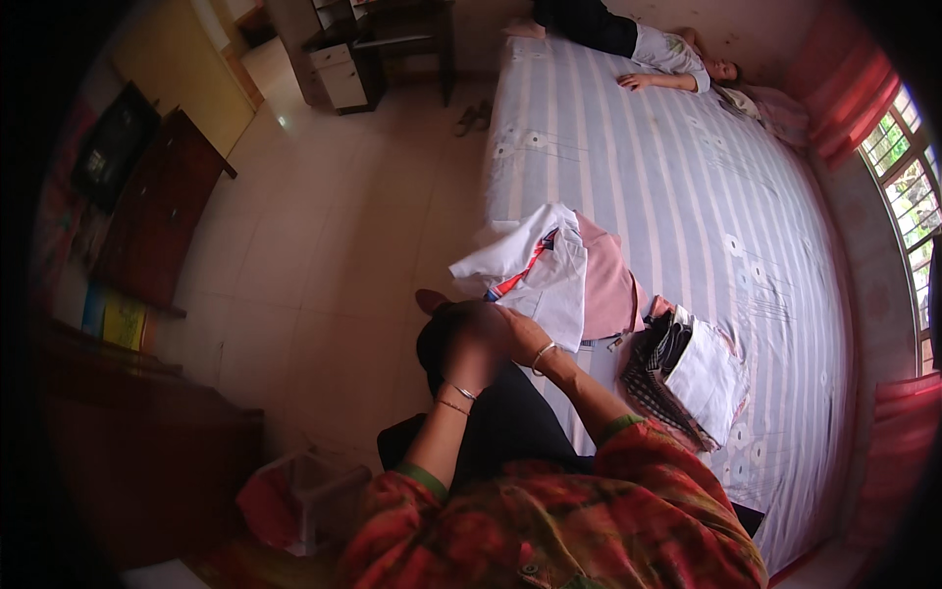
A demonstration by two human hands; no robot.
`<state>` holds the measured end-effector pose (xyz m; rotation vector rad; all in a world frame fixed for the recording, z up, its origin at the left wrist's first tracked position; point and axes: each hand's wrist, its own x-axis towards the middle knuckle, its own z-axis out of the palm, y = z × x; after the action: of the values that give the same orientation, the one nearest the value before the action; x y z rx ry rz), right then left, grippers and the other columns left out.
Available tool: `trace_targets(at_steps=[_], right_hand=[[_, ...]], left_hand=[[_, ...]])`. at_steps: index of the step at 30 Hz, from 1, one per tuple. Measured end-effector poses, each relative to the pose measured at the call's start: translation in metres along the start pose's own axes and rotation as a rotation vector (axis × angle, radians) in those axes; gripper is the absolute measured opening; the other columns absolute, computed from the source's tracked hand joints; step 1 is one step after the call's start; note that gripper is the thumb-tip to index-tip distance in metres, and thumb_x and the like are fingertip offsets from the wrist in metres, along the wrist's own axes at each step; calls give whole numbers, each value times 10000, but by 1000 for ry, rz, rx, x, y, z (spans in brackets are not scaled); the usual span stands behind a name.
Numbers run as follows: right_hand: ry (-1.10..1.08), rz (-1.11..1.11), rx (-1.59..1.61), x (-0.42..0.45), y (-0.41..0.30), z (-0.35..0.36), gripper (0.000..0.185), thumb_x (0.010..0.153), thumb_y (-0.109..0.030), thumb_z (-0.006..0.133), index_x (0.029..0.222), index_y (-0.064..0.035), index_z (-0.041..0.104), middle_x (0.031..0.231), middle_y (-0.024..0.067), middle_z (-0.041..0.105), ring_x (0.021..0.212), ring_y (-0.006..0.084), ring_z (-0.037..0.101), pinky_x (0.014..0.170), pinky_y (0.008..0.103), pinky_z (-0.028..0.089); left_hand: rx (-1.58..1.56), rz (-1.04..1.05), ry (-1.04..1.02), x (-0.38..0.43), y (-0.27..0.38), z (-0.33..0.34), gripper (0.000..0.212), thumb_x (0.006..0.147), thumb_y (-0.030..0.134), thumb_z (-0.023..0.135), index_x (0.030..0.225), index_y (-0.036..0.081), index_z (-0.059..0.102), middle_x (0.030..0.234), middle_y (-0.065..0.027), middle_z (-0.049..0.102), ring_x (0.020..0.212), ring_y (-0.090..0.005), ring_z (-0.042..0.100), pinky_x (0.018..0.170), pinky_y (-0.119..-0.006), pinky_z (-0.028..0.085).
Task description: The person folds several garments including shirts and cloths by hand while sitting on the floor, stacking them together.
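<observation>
Over my knees, my left hand (469,362) and my right hand (524,337) are brought close together. A blurred dark patch covers the fingers of the left one, so I cannot tell what lies between the hands. Just beyond them, on the bed's near edge, lies a white shirt (548,294) with a red and blue strip of cloth (524,274) across it. A dusty pink cloth (609,280) shows from under the shirt. Right of my right forearm sits a stack of folded clothes (710,372), white on top with black-checked cloth at its side.
A striped bedsheet (662,199) covers the bed. A person (666,55) lies along its far side. Shoes (471,118) stand on the tiled floor near a desk (353,73). To the left are a dark wooden cabinet (165,213) and a clear plastic bin (302,508).
</observation>
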<state>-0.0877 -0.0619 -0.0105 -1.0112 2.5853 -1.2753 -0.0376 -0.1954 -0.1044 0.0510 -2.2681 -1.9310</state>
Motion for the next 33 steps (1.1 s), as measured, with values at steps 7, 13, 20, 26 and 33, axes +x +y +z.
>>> trace_targets(at_steps=[7,13,20,26,33], right_hand=[[61,294,281,-37,17,-50,391,783,-48,595,1172,-51,553,841,73,630,685,160,604,657,292,505],[361,473,145,-85,56,-71,306,795,-70,619,1093,-7,584,871,83,637,728,143,611,656,267,503],[406,488,120,-103,96,-31,363,785,-133,678,1081,20,534,833,107,627,684,177,620,617,282,507],[388,585,977,-88,102,-37,235,817,-148,645,986,0,575,830,55,621,671,144,598,576,259,487],[349,507,1238,32,27,-158,130,860,-110,563,940,-12,594,819,60,605,684,155,586,530,248,469]], left_hand=[[-264,-257,54,-7,0,-1,363,826,85,633,1166,48,510,1044,-71,597,929,-167,579,796,-314,487],[-313,-350,230,0,9,14,273,845,150,611,1089,51,539,1002,-43,580,903,-166,561,784,-319,478],[50,88,338,19,-21,13,56,809,92,576,863,82,589,765,-28,583,683,-166,574,610,-269,472],[-406,-332,333,19,-29,1,150,768,95,612,911,53,609,814,-56,608,715,-191,590,643,-301,486],[-482,-150,-23,101,95,-23,92,828,83,623,913,58,598,866,-59,584,814,-190,563,730,-337,492]])
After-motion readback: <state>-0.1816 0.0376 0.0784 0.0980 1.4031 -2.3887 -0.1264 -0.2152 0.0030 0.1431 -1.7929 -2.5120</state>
